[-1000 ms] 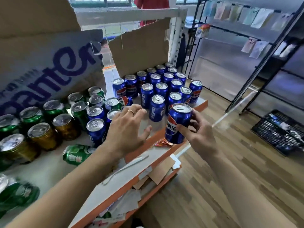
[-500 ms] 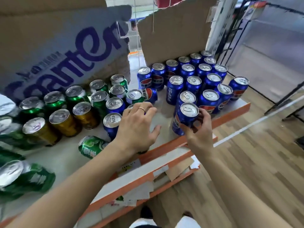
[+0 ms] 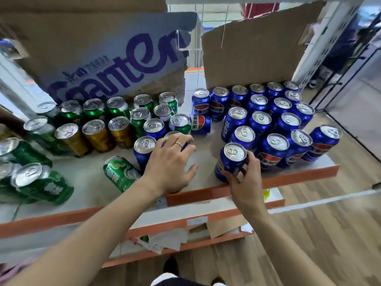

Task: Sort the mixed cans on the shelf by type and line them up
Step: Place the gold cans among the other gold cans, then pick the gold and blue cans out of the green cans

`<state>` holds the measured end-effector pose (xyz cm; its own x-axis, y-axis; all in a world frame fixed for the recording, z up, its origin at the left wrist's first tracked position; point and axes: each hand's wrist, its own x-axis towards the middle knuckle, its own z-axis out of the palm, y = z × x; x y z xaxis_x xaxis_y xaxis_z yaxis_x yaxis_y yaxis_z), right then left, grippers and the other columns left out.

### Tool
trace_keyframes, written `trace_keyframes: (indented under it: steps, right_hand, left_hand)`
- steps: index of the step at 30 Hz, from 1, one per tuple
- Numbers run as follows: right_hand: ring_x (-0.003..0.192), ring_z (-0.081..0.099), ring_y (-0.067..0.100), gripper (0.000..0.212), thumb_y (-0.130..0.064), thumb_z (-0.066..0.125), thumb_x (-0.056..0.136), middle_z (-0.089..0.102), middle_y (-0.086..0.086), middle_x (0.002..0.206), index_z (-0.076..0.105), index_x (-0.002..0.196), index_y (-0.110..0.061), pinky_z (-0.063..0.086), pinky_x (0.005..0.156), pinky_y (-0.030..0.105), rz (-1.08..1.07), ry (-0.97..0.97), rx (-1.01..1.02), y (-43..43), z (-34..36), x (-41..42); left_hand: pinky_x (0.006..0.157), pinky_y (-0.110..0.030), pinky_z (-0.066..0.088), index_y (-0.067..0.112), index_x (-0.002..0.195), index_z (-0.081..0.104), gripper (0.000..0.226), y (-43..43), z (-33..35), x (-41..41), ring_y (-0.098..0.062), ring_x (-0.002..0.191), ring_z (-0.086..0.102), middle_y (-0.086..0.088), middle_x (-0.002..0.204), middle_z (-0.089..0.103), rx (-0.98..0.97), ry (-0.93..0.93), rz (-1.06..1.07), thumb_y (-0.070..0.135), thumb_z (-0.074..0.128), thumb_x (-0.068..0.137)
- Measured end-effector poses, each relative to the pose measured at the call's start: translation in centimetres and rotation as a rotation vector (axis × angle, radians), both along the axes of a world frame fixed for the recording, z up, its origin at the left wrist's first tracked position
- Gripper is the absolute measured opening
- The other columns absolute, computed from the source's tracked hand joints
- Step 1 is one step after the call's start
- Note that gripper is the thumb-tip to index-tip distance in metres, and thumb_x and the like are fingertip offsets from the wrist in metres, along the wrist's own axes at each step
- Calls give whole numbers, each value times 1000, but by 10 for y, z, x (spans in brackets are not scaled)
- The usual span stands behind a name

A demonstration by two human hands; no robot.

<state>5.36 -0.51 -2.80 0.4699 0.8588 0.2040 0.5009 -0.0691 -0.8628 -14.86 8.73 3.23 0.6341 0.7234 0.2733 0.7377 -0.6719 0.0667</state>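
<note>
My right hand (image 3: pixel 245 183) grips a blue Pepsi can (image 3: pixel 229 161) standing on the shelf (image 3: pixel 206 162) at the front of several blue cans lined up in rows (image 3: pixel 268 120). My left hand (image 3: pixel 171 164) reaches over a blue can (image 3: pixel 175 135) among the mixed group, fingers curled over its top; that can is mostly hidden. Another blue can (image 3: pixel 144 149) stands just left of that hand. Green cans (image 3: pixel 115 108) and gold cans (image 3: pixel 97 135) stand further left. One blue can (image 3: pixel 200 123) lies on its side.
A green can (image 3: pixel 119 173) lies tipped by my left wrist, and more green cans (image 3: pixel 41 185) lie at the far left. Cardboard sheets (image 3: pixel 247 54) stand behind the cans. The shelf's orange front edge (image 3: pixel 288 178) runs below my hands. Wood floor to the right.
My right hand has carried the blue can from the air down onto the shelf in front of the blue rows. My left hand stays over the mixed cans. The camera has tilted downward.
</note>
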Motion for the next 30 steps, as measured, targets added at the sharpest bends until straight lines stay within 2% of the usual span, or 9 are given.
trace_keyframes:
  steps: [2,7,10,12,16,20,26,30]
  right_hand:
    - [134,39,16,79,-2,76,81,42,1,141,34,146,-18,38,108,30,12,-39,-26,-4,4,2]
    - [139,31,19,87,-22,79,81,34,9,149,27,150,-14,26,111,27,47,-125,6,-19,15,12]
    - [137,35,23,73,-31,72,86,38,13,146,37,145,-6,28,113,22,142,-254,174,-23,29,19]
    - [139,35,23,64,-38,62,88,39,13,147,45,139,-5,30,114,26,222,-327,235,-20,40,21]
    - [140,33,27,57,-32,63,89,37,13,150,50,136,-4,33,114,38,389,-412,270,-12,58,15]
    - [143,27,23,64,-34,64,91,31,7,156,40,145,-11,32,115,47,518,-414,160,2,73,-1]
    - [144,25,18,65,-37,62,92,30,2,157,37,148,-15,28,114,37,584,-457,103,16,85,-26]
    - [144,24,16,62,-42,58,94,31,-1,157,38,147,-17,29,115,38,620,-474,112,24,89,-44]
  left_hand:
    - [100,-44,42,17,112,69,48,-3,0,0,-25,126,50,-2,132,59,13,-1,5,51,55,82]
    - [101,-43,38,14,113,68,48,-18,4,-2,-27,126,51,-5,133,59,60,-90,98,51,54,84]
    - [105,-43,35,14,116,66,47,-35,6,-5,-26,128,49,-4,137,56,100,-145,151,48,57,86]
    - [106,-43,34,14,116,67,45,-49,7,-8,-26,127,48,-4,137,56,114,-177,207,46,58,86]
    - [107,-44,33,16,117,65,45,-76,7,-18,-26,129,45,-4,139,54,61,-200,344,46,53,86]
    - [105,-40,33,17,124,62,51,-93,9,-35,-24,131,42,-3,141,51,27,-178,463,49,50,86]
    - [101,-43,38,17,121,61,49,-99,14,-65,-22,128,43,-1,139,51,37,-186,556,50,48,88]
    - [102,-45,39,16,121,61,51,-92,13,-85,-22,128,44,-1,139,51,14,-201,573,52,46,88]
